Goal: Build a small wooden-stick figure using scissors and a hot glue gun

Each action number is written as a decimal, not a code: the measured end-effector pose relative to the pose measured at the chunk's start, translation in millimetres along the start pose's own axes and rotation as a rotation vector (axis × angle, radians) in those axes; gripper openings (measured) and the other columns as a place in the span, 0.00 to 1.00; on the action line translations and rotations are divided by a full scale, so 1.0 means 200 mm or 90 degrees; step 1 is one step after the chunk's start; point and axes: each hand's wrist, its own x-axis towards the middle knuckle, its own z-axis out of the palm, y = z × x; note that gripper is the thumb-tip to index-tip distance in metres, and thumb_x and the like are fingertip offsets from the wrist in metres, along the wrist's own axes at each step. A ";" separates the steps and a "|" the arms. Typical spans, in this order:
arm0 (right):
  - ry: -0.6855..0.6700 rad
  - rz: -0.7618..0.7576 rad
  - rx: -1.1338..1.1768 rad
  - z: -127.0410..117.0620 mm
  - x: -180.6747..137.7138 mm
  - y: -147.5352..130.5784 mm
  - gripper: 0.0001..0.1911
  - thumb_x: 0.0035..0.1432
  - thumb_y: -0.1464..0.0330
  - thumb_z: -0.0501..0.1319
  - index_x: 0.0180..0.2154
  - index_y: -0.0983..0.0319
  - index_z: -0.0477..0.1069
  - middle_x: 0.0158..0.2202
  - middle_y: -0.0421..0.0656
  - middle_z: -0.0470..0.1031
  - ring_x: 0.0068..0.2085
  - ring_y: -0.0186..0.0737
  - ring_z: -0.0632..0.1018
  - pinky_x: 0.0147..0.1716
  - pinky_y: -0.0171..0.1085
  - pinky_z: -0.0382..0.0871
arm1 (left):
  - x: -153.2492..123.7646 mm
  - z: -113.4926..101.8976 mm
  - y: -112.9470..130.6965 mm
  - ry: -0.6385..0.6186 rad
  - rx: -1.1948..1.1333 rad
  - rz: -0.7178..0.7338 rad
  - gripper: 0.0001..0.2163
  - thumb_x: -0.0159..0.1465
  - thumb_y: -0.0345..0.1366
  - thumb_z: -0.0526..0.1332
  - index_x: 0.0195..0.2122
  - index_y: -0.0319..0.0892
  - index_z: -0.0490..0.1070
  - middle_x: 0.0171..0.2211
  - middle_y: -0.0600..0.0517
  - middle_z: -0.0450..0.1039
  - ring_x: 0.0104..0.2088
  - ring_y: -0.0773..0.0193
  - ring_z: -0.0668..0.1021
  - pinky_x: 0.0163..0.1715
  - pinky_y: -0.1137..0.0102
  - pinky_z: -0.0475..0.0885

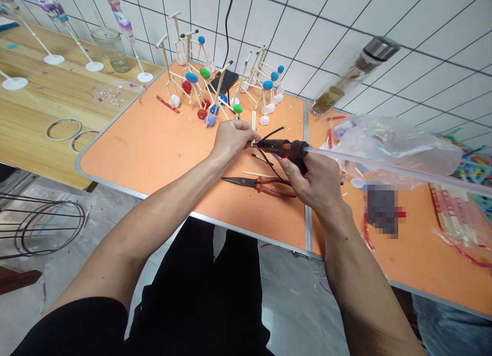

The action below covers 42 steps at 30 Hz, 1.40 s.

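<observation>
My left hand [231, 138] rests on the orange table [154, 145], fingers pinched round a small wooden stick piece [253, 126] held upright. My right hand [313, 184] grips a black hot glue gun [286, 149] with a long clear glue stick [384, 166] out its back. The gun's nozzle points left and touches the stick piece at my left fingertips. A thin black cord loops under the gun. Red-handled pliers [261, 184] lie on the table just below both hands.
Stick figures with coloured beads [203, 89] stand at the back of the table. A clear plastic bag [392, 145] and a glass bottle [353, 74] lie to the right. A wooden table [42, 104] at the left carries a jar, rings and white-based stands.
</observation>
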 end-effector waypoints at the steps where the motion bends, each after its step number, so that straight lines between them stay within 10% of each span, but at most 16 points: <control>1: -0.001 0.002 -0.001 0.00 0.00 0.00 0.28 0.77 0.44 0.57 0.44 0.58 0.82 0.30 0.45 0.78 0.30 0.47 0.76 0.31 0.43 0.63 | 0.00 0.00 0.00 -0.001 0.003 0.001 0.12 0.56 0.21 0.67 0.19 0.39 0.74 0.19 0.54 0.71 0.22 0.73 0.68 0.27 0.74 0.63; 42: -0.022 0.010 -0.023 -0.02 0.00 -0.01 0.25 0.77 0.48 0.59 0.45 0.61 0.84 0.30 0.47 0.79 0.31 0.48 0.77 0.32 0.43 0.62 | 0.01 0.00 0.00 -0.007 0.003 0.014 0.12 0.57 0.21 0.66 0.18 0.39 0.74 0.19 0.52 0.73 0.23 0.72 0.69 0.28 0.74 0.62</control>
